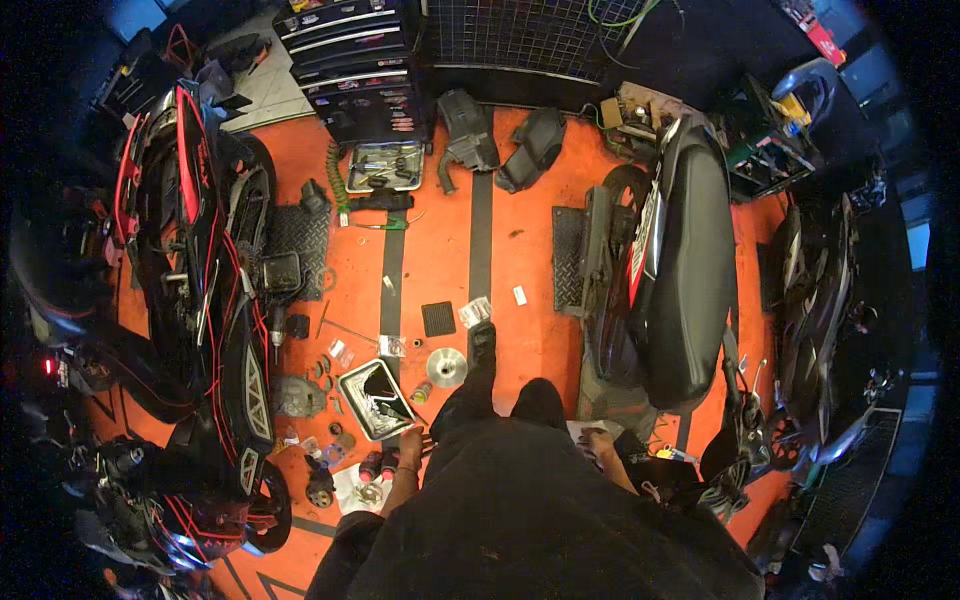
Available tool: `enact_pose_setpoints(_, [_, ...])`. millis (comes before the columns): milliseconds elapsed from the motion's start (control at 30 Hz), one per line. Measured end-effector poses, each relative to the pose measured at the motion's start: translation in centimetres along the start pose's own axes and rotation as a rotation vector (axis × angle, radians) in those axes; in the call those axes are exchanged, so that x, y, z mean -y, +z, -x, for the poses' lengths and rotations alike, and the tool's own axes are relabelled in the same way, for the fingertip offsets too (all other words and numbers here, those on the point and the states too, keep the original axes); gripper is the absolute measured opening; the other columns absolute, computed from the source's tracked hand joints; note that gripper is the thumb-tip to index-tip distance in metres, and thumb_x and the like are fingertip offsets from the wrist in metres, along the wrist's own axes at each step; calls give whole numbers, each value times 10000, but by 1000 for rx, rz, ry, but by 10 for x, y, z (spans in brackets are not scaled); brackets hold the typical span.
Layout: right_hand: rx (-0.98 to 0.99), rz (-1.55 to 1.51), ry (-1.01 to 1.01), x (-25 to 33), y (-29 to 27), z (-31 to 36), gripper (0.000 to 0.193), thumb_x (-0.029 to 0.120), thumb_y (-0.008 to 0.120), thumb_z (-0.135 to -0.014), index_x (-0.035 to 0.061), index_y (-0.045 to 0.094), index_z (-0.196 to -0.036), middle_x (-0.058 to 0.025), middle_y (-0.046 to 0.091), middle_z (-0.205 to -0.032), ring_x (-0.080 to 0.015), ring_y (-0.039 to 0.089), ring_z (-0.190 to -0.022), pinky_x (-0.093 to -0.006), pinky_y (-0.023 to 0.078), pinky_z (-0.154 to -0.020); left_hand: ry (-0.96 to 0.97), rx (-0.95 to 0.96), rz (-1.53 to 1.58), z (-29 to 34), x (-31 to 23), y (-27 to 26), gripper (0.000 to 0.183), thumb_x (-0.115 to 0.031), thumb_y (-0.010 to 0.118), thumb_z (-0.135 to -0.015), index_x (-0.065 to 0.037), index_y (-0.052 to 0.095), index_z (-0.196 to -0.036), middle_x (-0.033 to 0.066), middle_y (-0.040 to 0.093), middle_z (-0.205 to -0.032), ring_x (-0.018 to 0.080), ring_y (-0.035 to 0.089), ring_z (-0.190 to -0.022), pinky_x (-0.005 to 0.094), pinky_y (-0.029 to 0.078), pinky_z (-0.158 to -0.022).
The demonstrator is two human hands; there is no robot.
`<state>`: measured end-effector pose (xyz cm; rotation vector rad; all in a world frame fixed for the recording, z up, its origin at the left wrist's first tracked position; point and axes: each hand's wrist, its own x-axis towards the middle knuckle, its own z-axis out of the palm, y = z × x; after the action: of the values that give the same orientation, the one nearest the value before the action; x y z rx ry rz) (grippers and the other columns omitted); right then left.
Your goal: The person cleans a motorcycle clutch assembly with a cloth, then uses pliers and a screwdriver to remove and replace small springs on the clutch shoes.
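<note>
My left hand point(410, 446) is low beside the near corner of a metal tray point(366, 427). Its fingers look closed around something small and dark that I cannot make out. Inside the tray lie shiny and dark parts. My right hand point(600, 447) is out to the right, by a white sheet or cloth point(577, 428); its fingers are too dark to read. A round metal disc point(446, 367) with a hub and a small cylindrical part point(421, 392) lie beyond my left hand. Dark red-capped bottles point(370, 467) stand on white paper near my left wrist.
A partly stripped scooter point(200, 250) with red trim stands left, another scooter with a black seat point(690, 270) right. On the orange floor are a dark grid mat point(438, 319), plastic bags point(474, 312) and a tool tray point(386, 167). A tool cabinet point(365, 95) stands at the back.
</note>
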<state>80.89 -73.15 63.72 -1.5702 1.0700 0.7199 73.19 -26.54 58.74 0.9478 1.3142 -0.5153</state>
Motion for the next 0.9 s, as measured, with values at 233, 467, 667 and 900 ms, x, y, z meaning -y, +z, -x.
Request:
enact_pose_setpoints(233, [-147, 514, -161, 217, 63, -42, 276, 209, 550, -941, 32, 674, -1112, -104, 706, -918, -240, 666, -825, -363, 533, -736, 149, -112, 460, -21, -112, 25, 358, -318, 558, -960, -38, 587, -1181, 136, 683, -1010, 248, 682, -892, 402, 548, -728])
enact_pose_setpoints(467, [368, 1095, -349, 414, 127, -118, 237, 236, 591, -948, 47, 641, -1083, -105, 696, -906, -230, 676, -774, -354, 536, -654, -34, -361, 1030, -19, -46, 120, 326, -314, 556, -957, -71, 619, -1167, 117, 685, -961, 223, 678, -830, 395, 537, -672])
enact_pose_setpoints(667, [684, 1447, -220, 566, 229, -232, 224, 258, 626, -954, 60, 612, -1058, -107, 687, -896, -222, 684, -730, -346, 539, -583, -258, -613, 1364, -64, 17, 280, 300, -238, 560, -951, -34, 655, -1150, 68, 688, -835, 175, 665, -675, 331, 520, -565])
enact_pose_setpoints(900, [309, 1729, -461, 571, 451, -271, 384, 293, 634, -968, 18, 574, -1229, -103, 630, -971, -204, 637, -752, -373, 532, -669, -337, -437, 933, -178, 28, 371, 455, -357, 652, -884, 17, 635, -1143, 248, 654, -1067, 408, 595, -1019, 496, 488, -897])
